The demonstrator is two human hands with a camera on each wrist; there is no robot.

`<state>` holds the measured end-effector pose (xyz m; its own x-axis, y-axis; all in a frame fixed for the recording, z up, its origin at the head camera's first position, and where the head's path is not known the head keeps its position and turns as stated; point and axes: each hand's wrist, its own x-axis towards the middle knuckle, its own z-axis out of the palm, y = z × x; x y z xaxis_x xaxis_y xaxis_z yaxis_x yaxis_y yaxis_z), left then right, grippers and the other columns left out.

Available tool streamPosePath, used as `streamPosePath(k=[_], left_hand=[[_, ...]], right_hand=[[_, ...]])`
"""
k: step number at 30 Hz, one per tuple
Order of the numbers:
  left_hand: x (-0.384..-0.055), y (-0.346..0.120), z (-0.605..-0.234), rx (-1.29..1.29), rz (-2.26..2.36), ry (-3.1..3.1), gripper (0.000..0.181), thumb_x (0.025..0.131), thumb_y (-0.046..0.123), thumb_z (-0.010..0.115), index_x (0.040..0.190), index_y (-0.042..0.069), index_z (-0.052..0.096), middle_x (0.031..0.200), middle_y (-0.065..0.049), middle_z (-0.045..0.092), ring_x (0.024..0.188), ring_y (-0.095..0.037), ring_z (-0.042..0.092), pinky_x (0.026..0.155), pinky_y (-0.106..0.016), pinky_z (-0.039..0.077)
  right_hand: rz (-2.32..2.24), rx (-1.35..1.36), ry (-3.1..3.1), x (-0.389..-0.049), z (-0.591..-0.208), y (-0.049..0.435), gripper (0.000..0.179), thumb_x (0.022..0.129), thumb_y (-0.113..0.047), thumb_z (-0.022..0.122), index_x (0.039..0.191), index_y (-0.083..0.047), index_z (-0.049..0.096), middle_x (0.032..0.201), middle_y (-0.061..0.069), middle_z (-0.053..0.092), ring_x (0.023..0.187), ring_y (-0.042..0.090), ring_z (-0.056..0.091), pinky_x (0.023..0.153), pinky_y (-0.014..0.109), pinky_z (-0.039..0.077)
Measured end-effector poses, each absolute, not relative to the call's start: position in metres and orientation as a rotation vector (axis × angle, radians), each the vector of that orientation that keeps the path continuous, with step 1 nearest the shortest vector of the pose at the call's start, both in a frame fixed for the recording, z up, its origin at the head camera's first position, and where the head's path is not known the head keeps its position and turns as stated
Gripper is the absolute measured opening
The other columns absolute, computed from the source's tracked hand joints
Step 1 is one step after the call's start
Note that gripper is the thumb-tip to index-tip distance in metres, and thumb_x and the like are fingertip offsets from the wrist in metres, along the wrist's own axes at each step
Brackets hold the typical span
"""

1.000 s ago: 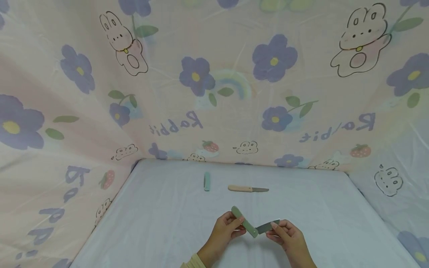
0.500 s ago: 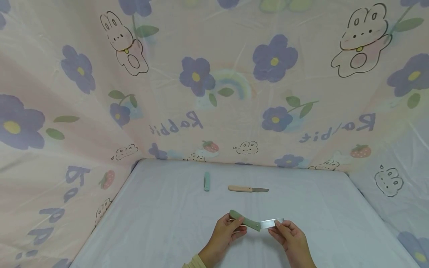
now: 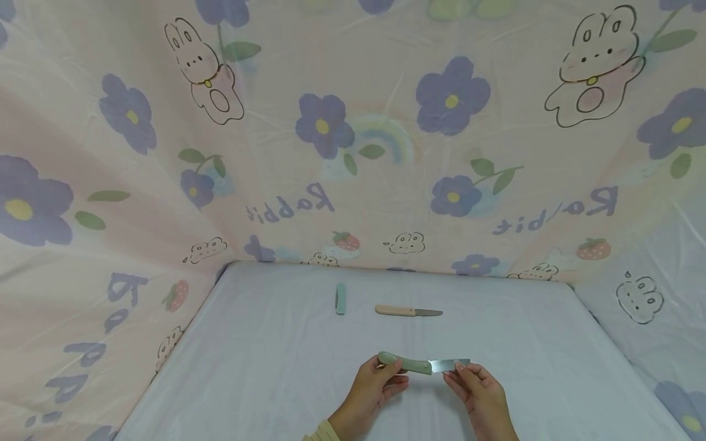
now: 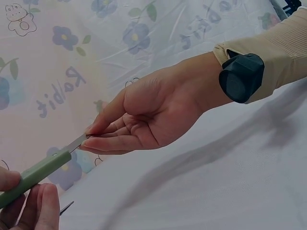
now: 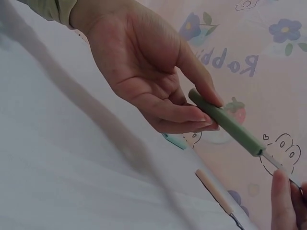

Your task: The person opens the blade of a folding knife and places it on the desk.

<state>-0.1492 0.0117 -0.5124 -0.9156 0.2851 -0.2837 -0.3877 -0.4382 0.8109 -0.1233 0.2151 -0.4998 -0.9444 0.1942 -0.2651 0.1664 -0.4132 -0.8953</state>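
A green folding knife [image 3: 416,365] is held above the white surface with its blade [image 3: 443,366] swung out almost in line with the handle. My left hand [image 3: 374,384] pinches the green handle between thumb and fingers. The blade's far end is pinched by my right hand [image 3: 481,390], whose fingertips hide the tip. In the left wrist view the right hand [image 4: 160,108] grips the blade, while the left fingers [image 4: 48,206] are on the handle. The right wrist view has the left hand [image 5: 139,72] on the handle and the right fingertips [image 5: 283,196] at the blade.
Beyond the hands, a peach-handled knife [image 3: 395,310] lies with its blade out, pointing right. To its left lies a teal folded knife [image 3: 341,299]. Patterned cloth walls [image 3: 375,184] surround the white-covered table [image 3: 265,355] at the back and sides.
The blade has swung outward from a bent angle to nearly straight with the green handle. My left hand has turned the handle flatter; the right hand has shifted slightly right.
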Motion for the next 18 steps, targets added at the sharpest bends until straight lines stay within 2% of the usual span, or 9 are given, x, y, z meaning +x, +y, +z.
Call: streamPosePath(k=[4, 11, 18], left_hand=[[-0.1486, 0.0129, -0.5122, -0.145, 2.362, 1.379, 0.038, 0.078, 0.022, 0.067, 0.104, -0.001, 0.051, 0.093, -0.013, 0.06, 0.081, -0.019, 0.061, 0.077, -0.034, 0.051], [-0.1457, 0.0155, -0.5108, -0.135, 2.367, 1.386, 0.036, 0.08, 0.021, 0.066, 0.104, -0.001, 0.051, 0.09, -0.013, 0.061, 0.077, -0.017, 0.061, 0.075, -0.033, 0.051], [-0.1462, 0.0161, -0.5124, -0.145, 2.384, 1.382, 0.035, 0.08, 0.019, 0.066, 0.103, -0.002, 0.052, 0.09, -0.013, 0.06, 0.078, -0.018, 0.061, 0.076, -0.033, 0.051]], right_hand=[[2.584, -0.558, -1.661, -0.1243, -0.5001, 0.2146, 0.017, 0.086, -0.009, 0.058, 0.091, -0.001, 0.044, 0.092, 0.009, 0.059, 0.089, 0.02, 0.061, 0.084, 0.034, 0.046], [2.649, -0.614, -1.523, -0.125, -0.5014, 0.2131, 0.012, 0.086, -0.01, 0.058, 0.085, -0.006, 0.047, 0.088, 0.005, 0.062, 0.087, 0.018, 0.062, 0.085, 0.033, 0.046], [2.702, -0.636, -1.475, -0.1246, -0.5027, 0.2118, 0.013, 0.085, -0.012, 0.06, 0.084, -0.006, 0.048, 0.086, 0.004, 0.062, 0.088, 0.018, 0.062, 0.086, 0.032, 0.045]])
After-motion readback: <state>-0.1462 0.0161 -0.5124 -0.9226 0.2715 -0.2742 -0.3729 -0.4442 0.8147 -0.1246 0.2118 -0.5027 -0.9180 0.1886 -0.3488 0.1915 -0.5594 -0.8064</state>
